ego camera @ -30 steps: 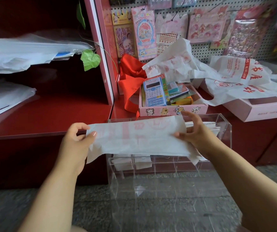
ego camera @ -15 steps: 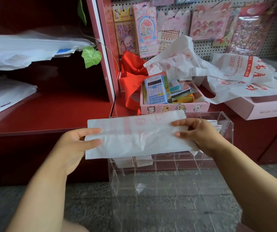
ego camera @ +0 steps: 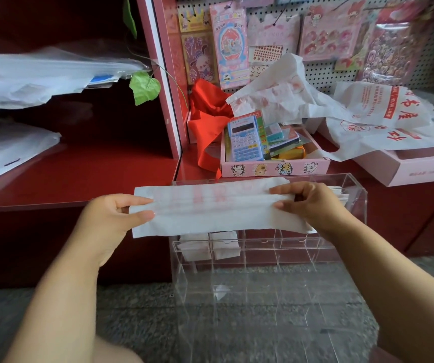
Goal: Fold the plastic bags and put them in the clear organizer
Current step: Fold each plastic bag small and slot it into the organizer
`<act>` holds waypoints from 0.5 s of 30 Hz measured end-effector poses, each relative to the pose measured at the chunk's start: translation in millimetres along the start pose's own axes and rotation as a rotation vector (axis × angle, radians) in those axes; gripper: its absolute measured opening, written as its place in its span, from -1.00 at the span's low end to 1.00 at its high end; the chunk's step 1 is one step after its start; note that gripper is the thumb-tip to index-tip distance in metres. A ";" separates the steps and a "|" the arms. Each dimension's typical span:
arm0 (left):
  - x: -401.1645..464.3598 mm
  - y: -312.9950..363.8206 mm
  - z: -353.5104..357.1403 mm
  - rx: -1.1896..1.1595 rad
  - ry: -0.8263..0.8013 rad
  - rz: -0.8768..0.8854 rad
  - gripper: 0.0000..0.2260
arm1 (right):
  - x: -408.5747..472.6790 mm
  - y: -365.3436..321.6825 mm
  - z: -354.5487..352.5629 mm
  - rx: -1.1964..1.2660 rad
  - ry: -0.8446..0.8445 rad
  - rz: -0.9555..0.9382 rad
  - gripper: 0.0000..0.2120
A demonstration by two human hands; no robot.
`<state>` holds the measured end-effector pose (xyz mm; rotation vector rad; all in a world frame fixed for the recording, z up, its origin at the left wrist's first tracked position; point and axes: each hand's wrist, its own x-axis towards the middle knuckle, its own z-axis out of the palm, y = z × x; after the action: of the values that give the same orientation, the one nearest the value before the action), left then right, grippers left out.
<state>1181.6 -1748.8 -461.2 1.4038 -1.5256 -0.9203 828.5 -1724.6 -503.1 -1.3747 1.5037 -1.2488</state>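
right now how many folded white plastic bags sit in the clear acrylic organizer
2 visible: left folded white bag and its neighbour, adjacent front compartments of the organizer. Others may hide behind the held strip.

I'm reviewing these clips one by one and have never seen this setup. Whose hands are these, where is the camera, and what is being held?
There is no machine here: a person wears one wide-angle camera on the head, looking forward and down at their own two hands. The left hand and right hand each pinch one end of a white plastic bag, folded into a long strip with faint red print. Just below and behind it stands the clear organizer, divided into compartments; two on its left already hold folded bags. On the red shelf behind are a pink box with a blue calculator and more loose printed bags.
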 end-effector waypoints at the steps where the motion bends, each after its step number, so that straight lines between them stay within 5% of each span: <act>1: 0.4 1.5 -2.2 0.015 0.014 0.010 -0.65 | 1.0 1.8 -0.4 -0.006 -0.009 0.007 -0.81; 9: 1.9 24.0 -5.7 0.109 0.118 0.118 -0.90 | -3.4 8.2 3.8 -0.131 -0.063 0.057 -0.89; 15: 5.8 72.1 1.6 0.050 0.022 0.253 -0.91 | -15.0 10.9 3.8 -0.229 -0.402 0.177 -0.88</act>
<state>1153.2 -1747.3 -394.7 1.2169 -1.6743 -0.7142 831.5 -1711.0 -515.9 -1.4950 1.4722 -0.6573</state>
